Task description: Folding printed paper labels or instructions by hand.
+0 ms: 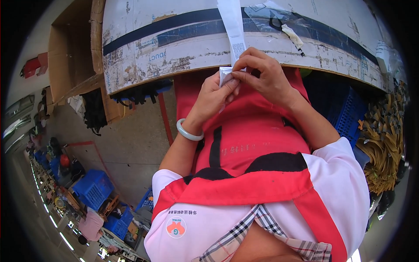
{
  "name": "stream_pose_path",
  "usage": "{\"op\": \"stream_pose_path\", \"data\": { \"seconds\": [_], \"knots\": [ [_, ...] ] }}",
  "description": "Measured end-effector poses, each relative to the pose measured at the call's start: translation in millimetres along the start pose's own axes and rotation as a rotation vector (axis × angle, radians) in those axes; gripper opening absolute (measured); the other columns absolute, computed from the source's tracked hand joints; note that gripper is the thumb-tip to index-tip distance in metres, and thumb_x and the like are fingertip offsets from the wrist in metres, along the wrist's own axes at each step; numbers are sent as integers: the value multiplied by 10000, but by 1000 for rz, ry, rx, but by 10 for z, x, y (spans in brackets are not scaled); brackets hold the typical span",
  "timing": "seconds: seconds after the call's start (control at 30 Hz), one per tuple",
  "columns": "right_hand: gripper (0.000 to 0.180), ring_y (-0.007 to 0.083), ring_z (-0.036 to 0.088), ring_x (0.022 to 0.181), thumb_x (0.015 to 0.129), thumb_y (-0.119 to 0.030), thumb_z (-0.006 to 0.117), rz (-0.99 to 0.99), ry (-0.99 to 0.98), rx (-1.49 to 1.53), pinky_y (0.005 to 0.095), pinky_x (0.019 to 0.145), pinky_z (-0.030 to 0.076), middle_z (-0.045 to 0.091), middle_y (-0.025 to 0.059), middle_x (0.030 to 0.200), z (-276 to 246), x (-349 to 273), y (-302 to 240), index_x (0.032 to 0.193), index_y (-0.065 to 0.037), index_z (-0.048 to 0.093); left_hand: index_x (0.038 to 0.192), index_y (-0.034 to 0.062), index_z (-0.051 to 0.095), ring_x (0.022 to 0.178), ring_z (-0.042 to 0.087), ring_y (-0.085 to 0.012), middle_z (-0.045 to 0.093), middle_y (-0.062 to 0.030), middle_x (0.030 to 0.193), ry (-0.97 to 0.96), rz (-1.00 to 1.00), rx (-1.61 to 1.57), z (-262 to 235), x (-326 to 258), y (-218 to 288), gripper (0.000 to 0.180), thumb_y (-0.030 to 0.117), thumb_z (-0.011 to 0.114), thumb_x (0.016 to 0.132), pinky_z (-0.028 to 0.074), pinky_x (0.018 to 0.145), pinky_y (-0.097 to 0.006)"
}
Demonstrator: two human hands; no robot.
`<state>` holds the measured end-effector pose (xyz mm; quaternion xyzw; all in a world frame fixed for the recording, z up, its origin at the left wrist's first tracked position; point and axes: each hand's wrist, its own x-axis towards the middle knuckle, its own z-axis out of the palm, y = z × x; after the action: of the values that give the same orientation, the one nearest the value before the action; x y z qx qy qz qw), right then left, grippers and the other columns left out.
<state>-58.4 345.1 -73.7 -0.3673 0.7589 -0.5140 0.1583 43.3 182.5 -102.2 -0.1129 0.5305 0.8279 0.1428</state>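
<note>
At the near edge of the table, my left hand (pixel 217 93) is closed on a small stack of white labels (pixel 224 73), thumb on top; a pale bangle circles that wrist. My right hand (pixel 262 72) pinches the stack's upper right side between thumb and bent fingers. From there a long white label strip (pixel 232 24), with a printed square code, runs away over the tabletop. Whether the stack and strip are joined is hidden by my fingers. Both hands are close together in front of my red apron (pixel 253 135).
The worn, cardboard-covered table (pixel 196 52) bears a clear plastic bag (pixel 301 24) and a small off-white piece (pixel 292 37). An open cardboard box (pixel 72 56) stands left. Right are a blue crate (pixel 349 115) and piled brown pieces (pixel 384 144). Another person (pixel 91 225) is far left.
</note>
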Motion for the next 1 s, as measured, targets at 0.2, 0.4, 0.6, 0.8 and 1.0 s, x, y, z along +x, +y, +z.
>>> {"op": "stream_pose_path", "data": {
  "seconds": [0.2, 0.4, 0.6, 0.8, 1.0],
  "knots": [
    [98, 201, 633, 730, 842, -92, 723, -15, 40, 21, 297, 637, 505, 608, 72, 867, 30, -24, 27, 907, -39, 673, 1000, 55, 570, 614, 449, -29, 554, 26, 774, -5, 35, 54, 3, 1, -29, 119, 167, 533, 1016, 359, 533, -189],
    [98, 193, 634, 711, 838, -90, 730, -26, 62, 20, 298, 631, 502, 611, 75, 857, 51, -37, 28, 895, -34, 673, 929, 60, 553, 601, 426, -19, 520, 46, 728, 41, 59, 136, 34, -18, -19, 132, 151, 519, 1018, 349, 522, -195],
    [91, 152, 611, 704, 842, -76, 727, 85, 5, 100, 270, 630, 483, 605, 63, 856, 18, -36, -8, 891, -26, 669, 933, 59, 555, 606, 426, -18, 520, 48, 730, 52, 59, 144, 35, -30, -39, 134, 156, 521, 1019, 344, 522, -196],
    [92, 123, 581, 710, 847, -75, 726, 124, -23, 139, 251, 637, 469, 603, 45, 869, -18, -40, -1, 898, -24, 670, 946, 56, 561, 611, 423, -24, 518, 45, 738, 48, 53, 138, 52, -41, -41, 143, 167, 517, 1023, 342, 530, -199],
    [127, 110, 569, 778, 845, -78, 735, 99, -94, 109, 237, 681, 461, 588, 40, 901, -89, -4, -71, 943, -24, 673, 971, 30, 572, 634, 445, -54, 519, 36, 736, 54, 97, 215, 106, -59, -2, 136, 130, 494, 1018, 377, 566, -221]
  ]
}}
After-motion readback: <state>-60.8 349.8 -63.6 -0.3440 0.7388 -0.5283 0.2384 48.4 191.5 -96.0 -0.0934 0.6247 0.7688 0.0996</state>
